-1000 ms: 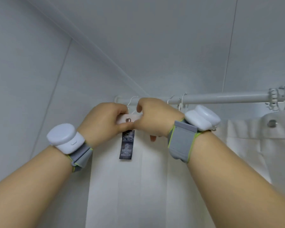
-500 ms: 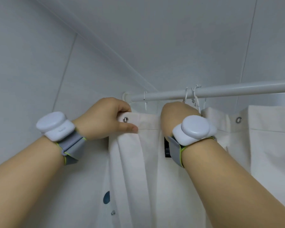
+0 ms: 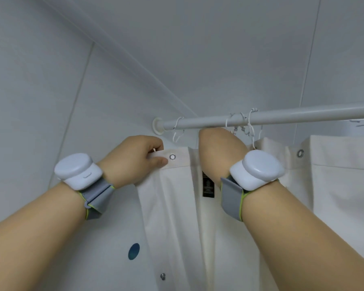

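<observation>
A white shower curtain (image 3: 177, 206) hangs below a white rod (image 3: 282, 117). My left hand (image 3: 135, 158) pinches the curtain's top left corner, thumb just beside a metal eyelet (image 3: 172, 157). An empty white hook (image 3: 178, 131) hangs on the rod above that eyelet. My right hand (image 3: 216, 152) reaches up behind the curtain's top edge, under a cluster of hooks (image 3: 243, 124); its fingers are hidden. A black label (image 3: 208, 185) shows on the curtain by my right wrist.
The rod ends in a wall mount (image 3: 157, 125) at the left wall. Another eyelet (image 3: 300, 153) sits in the curtain's top hem further right. White wall panels and ceiling surround the rod. A dark round spot (image 3: 133, 251) marks the wall lower left.
Both hands pinched the curtain corner together a second ago. My right hand has since let go and moved right toward the hooks; the left keeps hold of the corner. The view shifted left.
</observation>
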Available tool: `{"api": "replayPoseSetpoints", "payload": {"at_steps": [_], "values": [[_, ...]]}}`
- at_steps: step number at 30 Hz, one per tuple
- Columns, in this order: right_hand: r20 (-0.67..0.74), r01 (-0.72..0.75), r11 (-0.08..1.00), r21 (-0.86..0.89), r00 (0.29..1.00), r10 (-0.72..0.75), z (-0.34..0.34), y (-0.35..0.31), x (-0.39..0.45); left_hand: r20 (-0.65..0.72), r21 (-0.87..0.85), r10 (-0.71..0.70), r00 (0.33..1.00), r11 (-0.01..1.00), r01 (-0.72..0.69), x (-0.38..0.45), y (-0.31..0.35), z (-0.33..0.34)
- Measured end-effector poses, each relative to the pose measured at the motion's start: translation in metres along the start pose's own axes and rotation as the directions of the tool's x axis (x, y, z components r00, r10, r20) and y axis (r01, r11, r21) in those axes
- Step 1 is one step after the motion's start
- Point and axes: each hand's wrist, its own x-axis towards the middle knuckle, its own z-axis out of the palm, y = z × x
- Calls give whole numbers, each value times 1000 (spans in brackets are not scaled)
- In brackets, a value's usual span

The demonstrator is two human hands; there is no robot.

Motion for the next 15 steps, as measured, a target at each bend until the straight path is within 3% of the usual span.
{"api": "replayPoseSetpoints", "payload": {"at_steps": [5,9,12,15], "values": [[-5,164,987,2,987,-164,-16,-18,-4,34,-203,-184,982,961,187,-1,3,-5],[-71,228,968,109,973,-221,-29,-29,0,196,-530,-298,934,770,356,-3,9,-5],[-186,278,958,71,947,-261,-41,-32,11,181,-662,-300,937,667,342,2,8,3],[-267,230,973,-15,937,-226,-52,-32,36,76,-701,-329,941,654,285,6,7,19]]}}
